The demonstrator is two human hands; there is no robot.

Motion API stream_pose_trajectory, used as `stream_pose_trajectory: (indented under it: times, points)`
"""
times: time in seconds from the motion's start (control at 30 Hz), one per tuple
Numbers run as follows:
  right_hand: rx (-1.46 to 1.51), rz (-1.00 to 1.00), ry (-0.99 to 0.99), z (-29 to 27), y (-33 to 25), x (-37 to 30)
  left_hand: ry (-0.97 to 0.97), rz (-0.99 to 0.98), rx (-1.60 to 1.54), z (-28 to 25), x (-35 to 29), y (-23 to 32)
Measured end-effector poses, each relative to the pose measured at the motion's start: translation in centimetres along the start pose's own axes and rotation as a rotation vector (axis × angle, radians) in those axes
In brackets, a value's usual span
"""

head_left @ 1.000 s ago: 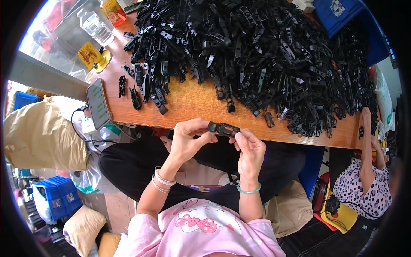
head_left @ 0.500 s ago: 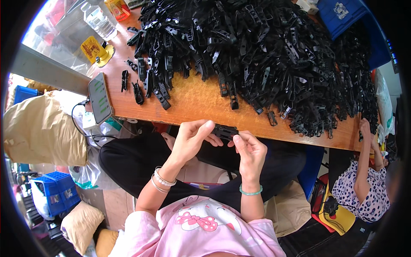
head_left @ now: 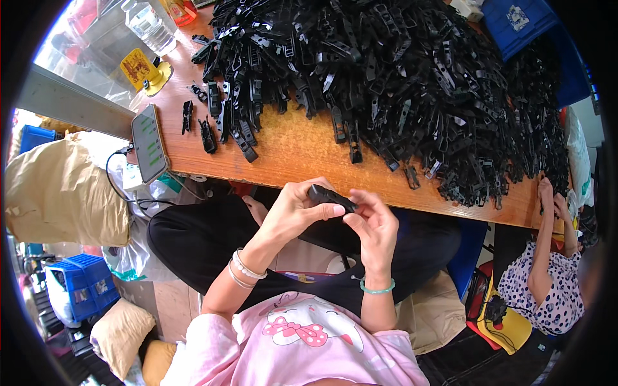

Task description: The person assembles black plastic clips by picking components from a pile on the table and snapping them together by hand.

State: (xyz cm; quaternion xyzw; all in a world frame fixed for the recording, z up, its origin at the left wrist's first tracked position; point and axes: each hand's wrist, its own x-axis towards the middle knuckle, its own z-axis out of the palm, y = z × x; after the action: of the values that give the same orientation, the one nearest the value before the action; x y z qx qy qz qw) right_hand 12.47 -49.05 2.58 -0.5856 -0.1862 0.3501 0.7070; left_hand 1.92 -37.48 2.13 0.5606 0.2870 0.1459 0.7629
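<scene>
My left hand (head_left: 297, 209) grips a long black plastic clip-like part (head_left: 331, 198), its thumb laid along the near side. The part is held just off the table's front edge, above my lap. Close to the part's right end is my right hand (head_left: 375, 222), thumb and forefinger apart; whether a fingertip touches the part is hard to see. A big heap of similar black parts (head_left: 386, 83) covers much of the wooden table (head_left: 290, 151). Two loose black parts (head_left: 207, 135) lie apart from the heap, on the left.
At the table's left edge a phone (head_left: 150, 145) leans on its side. Behind it stand a yellow holder (head_left: 143, 71) and a clear bottle (head_left: 149, 29). A blue bin (head_left: 521, 26) rests at the far right. On the right another person (head_left: 547, 276) works at the heap.
The black part has turned in my hands and now shows a smoother, solid side. My left thumb has come down along it, and my right fingers have spread from its end.
</scene>
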Motion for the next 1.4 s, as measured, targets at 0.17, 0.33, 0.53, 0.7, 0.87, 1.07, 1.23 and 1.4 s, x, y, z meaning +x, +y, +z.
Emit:
stream_pose_trajectory:
  times: [0.17,0.33,0.53,0.7,0.87,1.07,1.23,1.4]
  points:
    - [-0.035,0.01,-0.071,-1.3,0.9,0.0,-0.143,0.01,0.062,-1.1,1.4,1.2]
    - [0.028,-0.013,-0.003,-1.8,1.9,0.6,0.521,0.821,1.152,-3.9,7.9,1.5]
    - [0.056,0.009,-0.044,-2.0,2.1,0.7,0.246,0.958,1.531,-6.2,10.0,2.9]
    - [0.012,0.001,-0.001,-1.6,1.8,1.0,0.244,1.099,1.28,-3.7,7.3,2.2]
    - [-0.024,-0.101,-0.123,-2.2,1.4,1.3,0.334,0.811,0.454,-1.6,4.0,0.3]
    - [-0.129,-0.225,-0.267,-2.3,0.8,1.4,-0.107,-0.156,0.327,-1.0,1.4,3.2]
    - [-0.238,-0.258,-0.161,-2.0,0.8,0.6,-0.118,0.152,0.605,-0.5,-0.6,2.5]
    - [-0.345,-0.285,-0.211,-2.1,0.7,0.3,-0.089,0.313,0.907,0.1,-1.4,2.8]
